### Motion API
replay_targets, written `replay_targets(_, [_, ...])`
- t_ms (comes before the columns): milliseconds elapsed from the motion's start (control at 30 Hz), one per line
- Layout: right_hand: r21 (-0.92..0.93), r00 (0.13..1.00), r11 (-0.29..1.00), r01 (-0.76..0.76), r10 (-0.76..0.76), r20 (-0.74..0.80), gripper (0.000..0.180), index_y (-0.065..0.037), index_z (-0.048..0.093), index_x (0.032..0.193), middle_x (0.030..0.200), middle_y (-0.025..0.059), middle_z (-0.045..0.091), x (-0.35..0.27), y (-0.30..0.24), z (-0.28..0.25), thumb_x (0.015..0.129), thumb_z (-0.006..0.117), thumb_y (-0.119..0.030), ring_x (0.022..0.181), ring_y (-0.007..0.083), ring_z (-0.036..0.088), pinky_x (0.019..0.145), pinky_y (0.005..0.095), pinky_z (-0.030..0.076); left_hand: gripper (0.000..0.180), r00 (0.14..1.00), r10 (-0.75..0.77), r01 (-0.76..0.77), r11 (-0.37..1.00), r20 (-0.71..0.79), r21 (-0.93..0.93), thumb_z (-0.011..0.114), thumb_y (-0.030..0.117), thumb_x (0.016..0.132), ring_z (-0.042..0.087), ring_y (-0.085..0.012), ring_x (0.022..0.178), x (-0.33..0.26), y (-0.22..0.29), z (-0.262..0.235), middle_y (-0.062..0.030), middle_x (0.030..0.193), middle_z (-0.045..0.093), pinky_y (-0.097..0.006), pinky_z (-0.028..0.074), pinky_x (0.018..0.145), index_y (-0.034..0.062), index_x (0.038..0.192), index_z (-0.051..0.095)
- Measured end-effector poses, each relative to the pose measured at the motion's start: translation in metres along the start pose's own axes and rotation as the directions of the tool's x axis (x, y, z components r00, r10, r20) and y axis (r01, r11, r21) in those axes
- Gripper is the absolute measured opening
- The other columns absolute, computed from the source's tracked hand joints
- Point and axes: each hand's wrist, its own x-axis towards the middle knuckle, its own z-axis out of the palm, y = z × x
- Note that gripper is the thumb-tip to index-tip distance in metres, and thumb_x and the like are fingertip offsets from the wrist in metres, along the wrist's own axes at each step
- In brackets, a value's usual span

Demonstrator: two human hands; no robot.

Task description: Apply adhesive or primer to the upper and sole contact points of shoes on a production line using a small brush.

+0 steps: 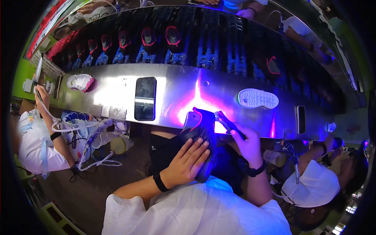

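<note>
A dark shoe [204, 127] with red trim lies lengthwise in front of my body, just at the near edge of the metal bench. My left hand [188, 158] is laid over its near part with the fingers together, pressing and holding it. In my right hand [248, 147] is a brush [232, 124] with a dark handle and a small pale head. That head is at the right side of the shoe; whether it touches cannot be made out. Purple-blue light falls on this side of the shoe and on my right hand.
On the metal bench [113, 78] lie a phone [145, 98], a white sole [258, 98], a pink-and-white shoe piece [80, 82] and another phone [300, 119]. A rack of dark shoes [147, 37] runs beyond. Co-workers sit left [39, 145] and right [311, 184], beside hoses and pots.
</note>
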Motion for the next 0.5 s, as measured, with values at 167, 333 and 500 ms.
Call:
replay_targets(167, [0.209,0.997,0.976,-0.067,0.059,0.048,0.033,-0.001,0.073,0.124,0.096,0.0044,0.074,-0.023,0.028,0.012,0.095,0.076,-0.016,0.087,0.0124,0.066,0.081,0.0292,0.053,0.049,1.0,0.025,-0.026,0.999,-0.011,-0.021,0.073,0.015,0.088,0.056,-0.0426,0.135,-0.007,-0.009,0.002,-0.0274,0.141,0.059,-0.06,0.038,0.116,-0.0071,0.13,0.059])
replay_targets(333, [0.265,0.972,0.942,-0.207,0.166,0.169,0.036,0.002,0.068,0.129,0.094,0.0004,0.07,-0.037,0.011,0.014,0.097,0.074,-0.014,0.083,0.0085,0.062,0.077,0.0271,0.051,0.049,0.999,0.042,-0.042,0.996,0.004,-0.077,0.072,0.016,0.088,0.055,-0.0432,0.136,-0.011,-0.014,0.001,-0.028,0.141,0.059,-0.061,0.037,0.116,-0.0072,0.129,0.059])
replay_targets(500, [0.274,0.945,0.918,-0.286,0.223,0.241,0.038,0.001,0.069,0.13,0.091,-0.0002,0.069,-0.066,0.006,0.004,0.096,0.075,-0.014,0.082,0.0079,0.061,0.076,0.0257,0.05,0.048,0.999,0.042,-0.042,0.996,0.008,-0.079,0.07,0.013,0.088,0.055,-0.0435,0.137,-0.007,-0.016,0.0,-0.0283,0.142,0.058,-0.061,0.038,0.116,-0.007,0.13,0.058])
